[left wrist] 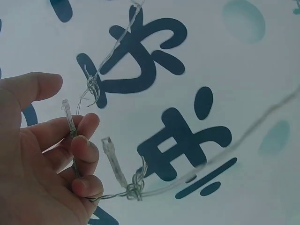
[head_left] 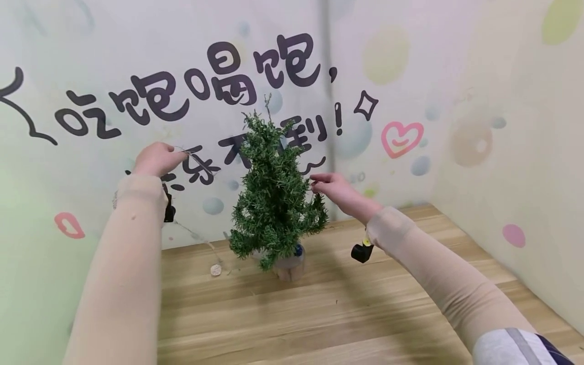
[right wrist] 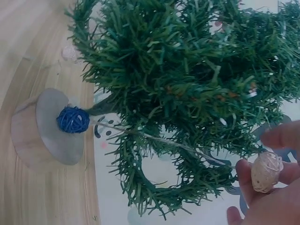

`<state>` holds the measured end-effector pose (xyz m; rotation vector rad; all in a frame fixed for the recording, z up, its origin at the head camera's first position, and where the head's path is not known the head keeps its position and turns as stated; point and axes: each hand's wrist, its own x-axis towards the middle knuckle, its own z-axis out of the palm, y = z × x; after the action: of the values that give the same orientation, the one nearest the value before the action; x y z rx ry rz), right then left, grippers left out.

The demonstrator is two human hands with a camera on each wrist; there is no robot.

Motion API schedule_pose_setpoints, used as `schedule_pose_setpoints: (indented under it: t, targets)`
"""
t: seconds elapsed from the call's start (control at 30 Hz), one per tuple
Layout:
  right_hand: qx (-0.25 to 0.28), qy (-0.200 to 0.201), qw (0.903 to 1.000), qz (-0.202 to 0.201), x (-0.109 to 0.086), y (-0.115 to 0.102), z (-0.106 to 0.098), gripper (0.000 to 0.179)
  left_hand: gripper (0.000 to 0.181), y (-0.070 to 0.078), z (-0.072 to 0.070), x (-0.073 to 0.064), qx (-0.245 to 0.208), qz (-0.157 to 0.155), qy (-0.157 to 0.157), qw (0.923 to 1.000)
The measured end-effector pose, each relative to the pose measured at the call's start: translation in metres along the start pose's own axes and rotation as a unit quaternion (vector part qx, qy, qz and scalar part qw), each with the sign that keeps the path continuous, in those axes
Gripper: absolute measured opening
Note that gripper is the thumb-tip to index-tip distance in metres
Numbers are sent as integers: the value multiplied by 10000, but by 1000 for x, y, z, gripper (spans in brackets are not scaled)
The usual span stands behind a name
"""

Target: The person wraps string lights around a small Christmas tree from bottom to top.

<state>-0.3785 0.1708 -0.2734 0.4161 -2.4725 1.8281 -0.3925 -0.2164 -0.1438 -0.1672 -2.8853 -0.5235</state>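
A small green artificial tree [head_left: 274,187] stands on a round wooden base [right wrist: 28,131]. To its left my raised left hand [head_left: 159,158] grips a thin wire of string lights, fingers curled round it; clear bulbs [left wrist: 114,161] show in the left wrist view. At the tree's right side, my right hand [head_left: 339,192] holds the wire by a beige woven ball [right wrist: 266,172] among its fingers. From there the wire [right wrist: 173,141] runs down past the branches to a blue woven ball [right wrist: 73,120] by the base. The tree hides part of the wire.
On the wooden table [head_left: 255,324], a pale ball [head_left: 216,269] lies left of the base, with a wire trailing up from it. Behind stands a wall [head_left: 191,30] with dark lettering; another wall [head_left: 515,167] closes the right side.
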Motion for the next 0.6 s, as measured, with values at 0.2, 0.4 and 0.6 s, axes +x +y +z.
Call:
schedule_pose_setpoints:
  t: [0.2,0.4,0.6]
  targets:
    - [-610,207,9973,-352,3,1,5,51,66,-14,-3,-4,39,-110,-65,9999]
    - [-609,85,9976,-303,4,-2,8,54,67,-27,-8,-10,65,-117,56,9999]
    - [-629,-49,9978,-220,5,-2,10,59,66,-38,-14,-17,212,-102,142,9996]
